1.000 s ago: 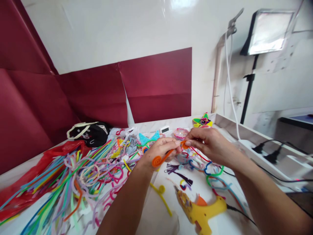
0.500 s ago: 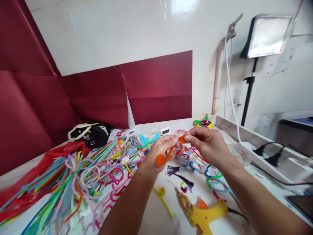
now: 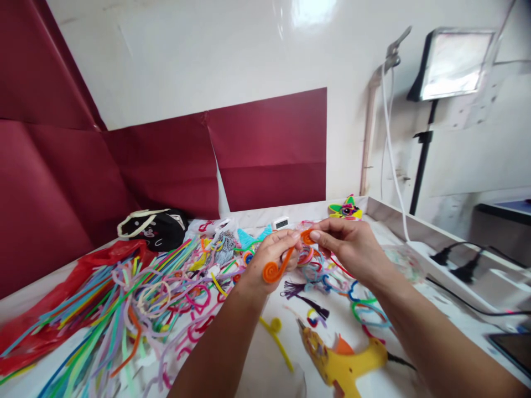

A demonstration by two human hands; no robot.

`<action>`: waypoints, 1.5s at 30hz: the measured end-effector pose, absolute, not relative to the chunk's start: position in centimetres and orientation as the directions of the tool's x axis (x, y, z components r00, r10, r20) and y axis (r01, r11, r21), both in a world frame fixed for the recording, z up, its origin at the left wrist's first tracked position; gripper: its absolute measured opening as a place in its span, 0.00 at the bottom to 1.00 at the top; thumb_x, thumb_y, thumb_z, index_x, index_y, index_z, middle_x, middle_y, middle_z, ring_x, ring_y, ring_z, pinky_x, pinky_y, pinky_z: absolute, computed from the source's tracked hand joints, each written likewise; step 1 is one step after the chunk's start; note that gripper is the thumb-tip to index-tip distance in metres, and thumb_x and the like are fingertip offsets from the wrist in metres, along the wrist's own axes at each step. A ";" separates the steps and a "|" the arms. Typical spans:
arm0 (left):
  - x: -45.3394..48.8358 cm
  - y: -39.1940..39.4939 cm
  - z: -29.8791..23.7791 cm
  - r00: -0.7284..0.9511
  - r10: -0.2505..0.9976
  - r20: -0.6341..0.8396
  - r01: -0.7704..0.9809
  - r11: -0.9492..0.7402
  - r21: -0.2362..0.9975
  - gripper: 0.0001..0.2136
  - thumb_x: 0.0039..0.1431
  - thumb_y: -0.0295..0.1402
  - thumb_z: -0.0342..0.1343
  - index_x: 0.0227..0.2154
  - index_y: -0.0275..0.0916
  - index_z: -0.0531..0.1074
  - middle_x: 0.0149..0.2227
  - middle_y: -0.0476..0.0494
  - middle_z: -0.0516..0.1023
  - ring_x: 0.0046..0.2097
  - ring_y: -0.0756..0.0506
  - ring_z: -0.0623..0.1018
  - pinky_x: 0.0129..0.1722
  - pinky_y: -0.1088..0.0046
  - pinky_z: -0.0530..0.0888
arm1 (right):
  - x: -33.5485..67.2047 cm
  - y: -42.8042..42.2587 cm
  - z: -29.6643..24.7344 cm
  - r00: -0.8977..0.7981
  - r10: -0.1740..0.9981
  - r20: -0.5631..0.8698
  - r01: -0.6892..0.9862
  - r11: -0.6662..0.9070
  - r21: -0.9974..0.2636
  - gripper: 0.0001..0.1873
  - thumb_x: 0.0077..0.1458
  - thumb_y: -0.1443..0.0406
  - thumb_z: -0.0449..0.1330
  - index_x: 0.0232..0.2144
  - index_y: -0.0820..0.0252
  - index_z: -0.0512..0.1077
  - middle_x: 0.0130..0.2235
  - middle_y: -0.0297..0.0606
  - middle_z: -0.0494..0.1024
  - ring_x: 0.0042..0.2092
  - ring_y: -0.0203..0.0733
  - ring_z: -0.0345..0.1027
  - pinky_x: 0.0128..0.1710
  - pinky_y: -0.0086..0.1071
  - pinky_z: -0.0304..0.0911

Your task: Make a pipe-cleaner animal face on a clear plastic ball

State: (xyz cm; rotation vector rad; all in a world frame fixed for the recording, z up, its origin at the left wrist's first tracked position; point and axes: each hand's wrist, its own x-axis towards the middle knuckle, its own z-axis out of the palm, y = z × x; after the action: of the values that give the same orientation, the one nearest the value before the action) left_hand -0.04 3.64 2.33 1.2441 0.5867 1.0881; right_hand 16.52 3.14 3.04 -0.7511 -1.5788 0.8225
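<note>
An orange pipe cleaner [image 3: 271,271] with a spiral coil at each end is held up above the table. My left hand [image 3: 269,251] is closed around its middle, and one coil hangs over the back of that hand. The thumb and forefinger of my right hand [image 3: 348,240] pinch the other coil at its rim. Below my hands lie a yellow pipe cleaner [image 3: 279,342] with a curled end and dark purple tassels [image 3: 309,301]. A yellow hot glue gun [image 3: 344,359] rests nearest to me, its nozzle pointing away.
Many coloured pipe cleaners [image 3: 108,309] spread over the left side on a red plastic bag [image 3: 74,276]. A black pouch [image 3: 160,229] sits behind them. At right are a white power strip [image 3: 460,271] with black plugs, cables, and a phone [image 3: 512,348]. A lamp [image 3: 456,63] stands behind.
My right hand has shifted slightly to the left, and the coil it pinches now shows more of its spiral face. My left hand stays nearly still.
</note>
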 end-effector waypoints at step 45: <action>-0.2 3.7 2.5 0.412 0.898 0.157 -0.323 -0.017 0.946 0.14 0.51 0.38 0.61 0.22 0.36 0.64 0.15 0.58 0.55 0.16 0.57 0.54 0.17 0.79 0.50 | 16.8 3.1 3.5 -0.269 0.890 0.368 -0.124 0.347 -0.930 0.19 0.46 0.50 0.66 0.29 0.61 0.74 0.23 0.33 0.74 0.24 0.34 0.63 0.24 0.28 0.60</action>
State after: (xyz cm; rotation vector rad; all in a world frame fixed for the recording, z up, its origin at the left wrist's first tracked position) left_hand -0.17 3.71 2.50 1.2167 0.6102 1.0713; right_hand 16.79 3.11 3.45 -0.7251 -1.5144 1.1598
